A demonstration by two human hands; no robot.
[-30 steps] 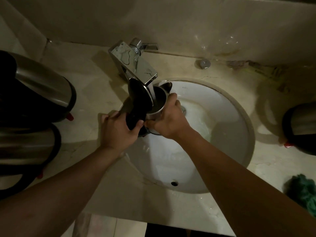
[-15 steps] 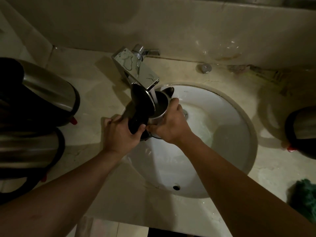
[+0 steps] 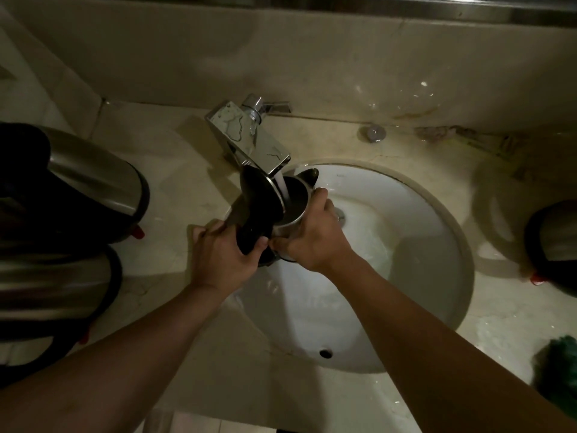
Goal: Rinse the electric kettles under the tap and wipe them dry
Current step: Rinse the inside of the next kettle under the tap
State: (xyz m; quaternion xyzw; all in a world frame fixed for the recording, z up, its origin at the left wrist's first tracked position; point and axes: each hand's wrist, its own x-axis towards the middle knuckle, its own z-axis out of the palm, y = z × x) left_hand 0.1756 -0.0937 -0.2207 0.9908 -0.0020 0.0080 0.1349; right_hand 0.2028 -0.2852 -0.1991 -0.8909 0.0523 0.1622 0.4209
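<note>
A steel electric kettle with its black lid flipped open is held under the chrome tap at the left rim of the white sink. Water runs from the spout into the kettle's mouth. My left hand grips the kettle's black handle. My right hand wraps around the steel body on its right side. Two more steel kettles stand on the counter at the left, and another kettle sits at the right edge.
A green cloth lies on the wet counter at the lower right. A small chrome knob sits behind the basin by the wall. The beige stone counter surrounds the sink, with its front edge at the bottom.
The kettle and both hands keep the same hold under the running tap; the view has shifted slightly, showing more of the wall above.
</note>
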